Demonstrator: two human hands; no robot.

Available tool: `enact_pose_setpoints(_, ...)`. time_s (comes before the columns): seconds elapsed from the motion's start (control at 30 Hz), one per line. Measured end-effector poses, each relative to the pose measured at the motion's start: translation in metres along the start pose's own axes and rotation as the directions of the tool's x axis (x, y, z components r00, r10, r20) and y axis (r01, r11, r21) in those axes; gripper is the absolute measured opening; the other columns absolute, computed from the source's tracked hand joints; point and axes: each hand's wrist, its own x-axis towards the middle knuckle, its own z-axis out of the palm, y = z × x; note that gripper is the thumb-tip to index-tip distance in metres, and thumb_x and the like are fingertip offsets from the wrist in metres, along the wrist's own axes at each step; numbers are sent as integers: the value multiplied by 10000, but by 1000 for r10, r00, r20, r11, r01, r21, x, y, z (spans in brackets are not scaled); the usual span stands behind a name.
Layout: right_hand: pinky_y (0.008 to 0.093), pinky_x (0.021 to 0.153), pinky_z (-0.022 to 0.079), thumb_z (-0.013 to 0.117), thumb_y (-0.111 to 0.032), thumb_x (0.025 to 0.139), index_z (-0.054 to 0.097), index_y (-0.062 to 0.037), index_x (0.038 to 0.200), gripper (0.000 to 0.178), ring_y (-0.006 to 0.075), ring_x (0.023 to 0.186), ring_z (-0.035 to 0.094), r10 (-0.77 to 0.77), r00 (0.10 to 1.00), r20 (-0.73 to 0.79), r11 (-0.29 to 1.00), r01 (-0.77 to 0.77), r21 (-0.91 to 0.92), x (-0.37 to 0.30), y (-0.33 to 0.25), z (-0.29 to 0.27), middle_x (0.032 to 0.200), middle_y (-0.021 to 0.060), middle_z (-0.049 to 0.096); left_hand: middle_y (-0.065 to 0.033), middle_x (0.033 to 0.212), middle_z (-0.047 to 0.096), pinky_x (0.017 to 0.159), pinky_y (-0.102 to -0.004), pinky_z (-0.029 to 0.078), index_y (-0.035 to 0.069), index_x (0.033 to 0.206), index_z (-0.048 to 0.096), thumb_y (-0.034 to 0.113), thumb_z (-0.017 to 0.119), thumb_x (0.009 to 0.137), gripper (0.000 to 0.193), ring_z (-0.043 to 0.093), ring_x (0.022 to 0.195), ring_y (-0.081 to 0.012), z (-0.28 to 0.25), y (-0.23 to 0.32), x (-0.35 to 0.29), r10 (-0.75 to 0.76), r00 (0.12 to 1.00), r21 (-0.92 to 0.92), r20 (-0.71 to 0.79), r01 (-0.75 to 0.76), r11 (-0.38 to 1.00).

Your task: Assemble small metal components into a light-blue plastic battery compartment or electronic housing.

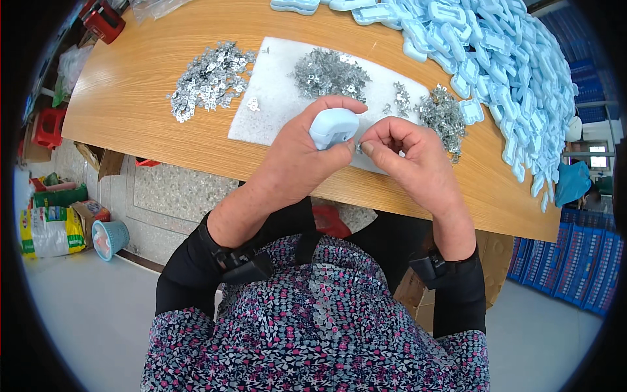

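My left hand is closed round a light blue plastic housing, held tilted above the white foam sheet. Close to its lower right end, the thumb and fingertips of my right hand are pinched together on a tiny metal piece, mostly hidden by the fingers. Behind my hands, a heap of small metal clips lies on the foam. A smaller cluster of clips is to its right, and another metal heap sits at the sheet's right edge.
Flat metal pieces are spread over the wooden table left of the foam. A large pile of light blue housings covers the far right. One loose housing lies near the right heap. Blue crates stand beyond the table.
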Motion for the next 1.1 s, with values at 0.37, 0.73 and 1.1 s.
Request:
enact_pose_setpoints(0.37, 220, 682, 427, 648, -90, 931, 653, -20, 971, 81, 29, 760, 504, -27, 996, -81, 955, 50, 293, -4, 15, 14, 855, -49, 621, -123, 1006, 677, 738, -434, 602, 43, 1342, 526, 333, 376, 1029, 452, 698, 746, -255, -2, -10, -1, -315, 914, -683, 255, 400, 611)
enact_pose_setpoints(0.73, 415, 807, 449, 668, -96, 794, 703, -99, 906, 118, 300, 881, 576, -455, 845, -280, 876, 369, -310, 4, 27, 39, 904, 60, 662, -179, 1106, 672, 771, -504, 625, 3, 1311, 502, 384, 211, 1074, 535, 717, 885, -320, 13, -14, 0, -427, 870, -666, 246, 472, 577)
enact_pose_setpoints(1.1, 405, 786, 368, 679, -125, 788, 696, -140, 956, 170, 256, 840, 559, -577, 810, -104, 639, 369, -675, -6, 16, 31, 811, 23, 594, -117, 1002, 664, 651, -447, 635, 38, 1172, 546, 387, 254, 1081, 464, 697, 845, -239, 20, -11, 1, -504, 848, -636, 161, 480, 604)
